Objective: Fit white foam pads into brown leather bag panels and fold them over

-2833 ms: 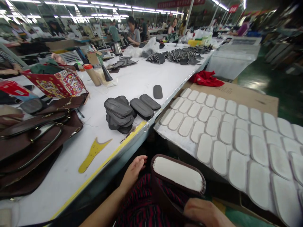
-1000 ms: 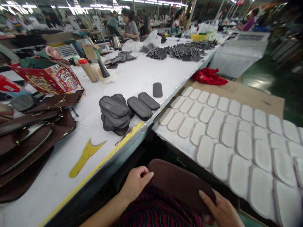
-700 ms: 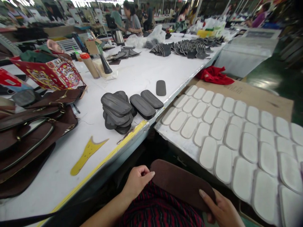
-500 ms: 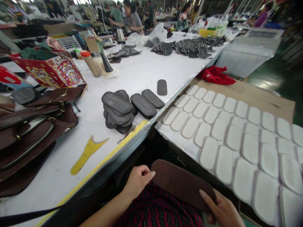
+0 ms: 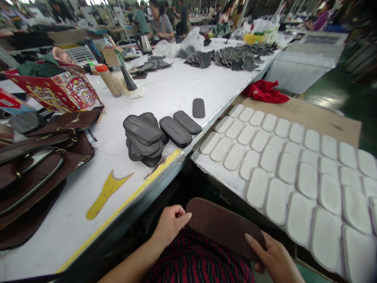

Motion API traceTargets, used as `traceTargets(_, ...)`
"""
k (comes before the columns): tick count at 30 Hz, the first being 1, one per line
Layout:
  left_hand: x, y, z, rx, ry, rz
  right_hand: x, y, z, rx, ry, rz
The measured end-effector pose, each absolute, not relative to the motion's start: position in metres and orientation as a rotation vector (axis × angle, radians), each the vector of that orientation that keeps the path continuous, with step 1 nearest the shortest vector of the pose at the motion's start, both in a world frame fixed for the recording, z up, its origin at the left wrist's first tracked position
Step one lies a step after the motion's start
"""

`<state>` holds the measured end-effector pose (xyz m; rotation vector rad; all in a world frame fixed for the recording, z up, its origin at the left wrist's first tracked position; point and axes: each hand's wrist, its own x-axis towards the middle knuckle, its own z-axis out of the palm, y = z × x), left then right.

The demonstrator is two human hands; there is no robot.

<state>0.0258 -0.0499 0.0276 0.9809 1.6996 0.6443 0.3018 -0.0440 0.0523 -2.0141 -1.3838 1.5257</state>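
- In the head view, the brown piece (image 5: 225, 228) is off the near edge of the table (image 5: 171, 88), tilted over the striped clothing (image 5: 203, 257) on the person's lap, its smooth face up.
- The right hand (image 5: 269, 251) pinches the piece's right end, thumb on top and fingers curled beneath.
- The left hand (image 5: 172, 224) is at the other end, nearer the table, fingers curled and thumb touching the piece; whether it grips the edge cannot be told.
- On the table, near its front edge, lie piled dark pads (image 5: 144, 135), others just beside them, and one lone pad (image 5: 198, 107) farther back.
- The yellow template (image 5: 107, 194) lies flat on the table, left of the pile.
- Brown bags (image 5: 38, 169) cover the table's left end, with a red box (image 5: 59, 90) behind.
- Farther back on the table stand a bottle (image 5: 108, 80) and a kettle (image 5: 144, 44).
- Right of the table, a board (image 5: 218, 168) bears rows of white pads (image 5: 299, 171); red cloth (image 5: 266, 91) lies past them.
- Beyond the table, co-workers (image 5: 161, 27) appear blurred.
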Motion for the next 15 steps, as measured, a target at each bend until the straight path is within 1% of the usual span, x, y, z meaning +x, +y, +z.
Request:
traceTargets(7, 0.027, -0.051, 0.030, 0.983, 1.709, 0.635, 0.303, -0.041, 0.053, -1.982, -1.381, 1.620)
traceTargets(15, 0.026, -0.052, 0.025, 0.976, 1.738, 0.605, 0.317, -0.041, 0.050, -1.975, -1.564, 1.510)
